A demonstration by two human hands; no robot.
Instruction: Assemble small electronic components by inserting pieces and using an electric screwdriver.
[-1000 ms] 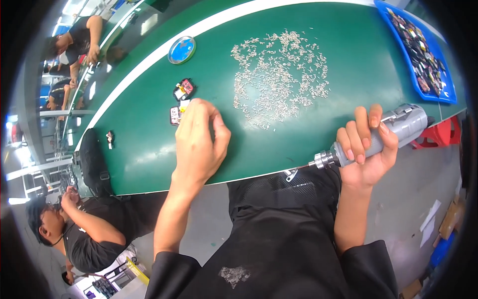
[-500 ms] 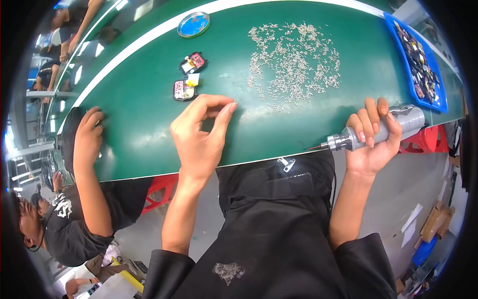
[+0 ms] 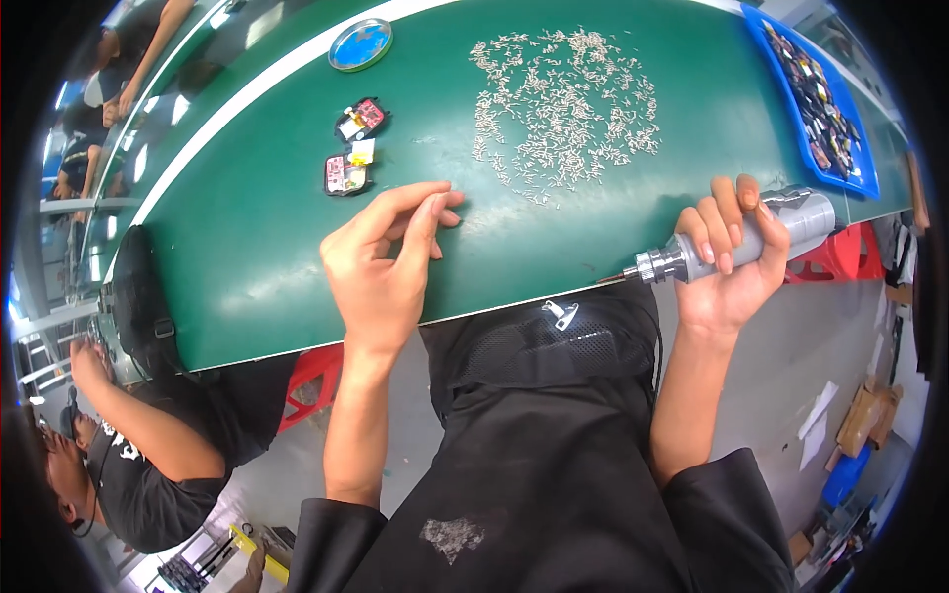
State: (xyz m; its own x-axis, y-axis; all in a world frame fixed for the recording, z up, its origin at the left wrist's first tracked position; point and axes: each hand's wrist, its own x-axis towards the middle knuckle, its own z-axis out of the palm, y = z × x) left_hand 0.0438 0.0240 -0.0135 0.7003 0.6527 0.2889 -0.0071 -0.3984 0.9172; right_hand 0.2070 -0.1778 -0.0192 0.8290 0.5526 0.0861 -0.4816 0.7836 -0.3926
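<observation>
"Two bare hands above a green table [image 3: 267,257]. What is each doing?"

"The left hand [image 3: 381,262] has thumb and forefinger tips together; I cannot tell whether anything is pinched between them. The right hand [image 3: 727,247] is wrapped round a grey power screwdriver [image 3: 803,225], its bit pointing left near the table's front edge."

"And around them?"

"Beyond the left hand lie two small open devices, one [image 3: 346,174] nearer and one [image 3: 364,119] farther, then a round dish [image 3: 362,68], blue inside. Small screws [image 3: 568,109] lie scattered mid-table; a filled blue tray [image 3: 852,184] sits far right."
</observation>
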